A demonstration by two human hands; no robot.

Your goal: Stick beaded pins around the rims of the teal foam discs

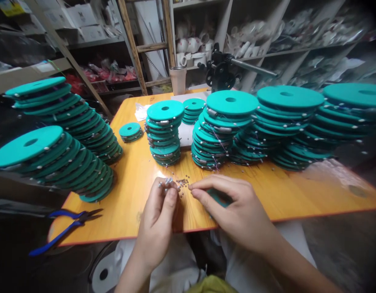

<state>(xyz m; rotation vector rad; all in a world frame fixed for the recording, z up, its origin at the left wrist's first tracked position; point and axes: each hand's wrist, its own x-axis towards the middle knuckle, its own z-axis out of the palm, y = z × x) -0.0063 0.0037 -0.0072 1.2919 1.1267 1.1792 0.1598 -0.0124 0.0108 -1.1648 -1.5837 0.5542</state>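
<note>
My left hand (159, 211) is curled, thumb pressed toward the fingers, with several tiny pale-blue pieces (168, 180) at its fingertips. Just right of it, small brown beads (183, 181) lie scattered on the wooden table (131, 211). My right hand (229, 197) closes thumb and forefinger in a pinch beside these beads; whatever the pinch holds is too small to make out. Partly hidden beneath the right hand lies a teal disc (220, 197). Beyond the hands stands a stack of teal foam spools (163, 134) with thin line and small metal parts around their edges.
Leaning stacks of teal spools stand at left (53, 158) and right (285, 122). Blue-handled pliers (79, 219) lie at the left table edge. A pale cup (177, 80) and a black metal clamp-like device (220, 71) stand at the back, before loaded shelves (203, 6).
</note>
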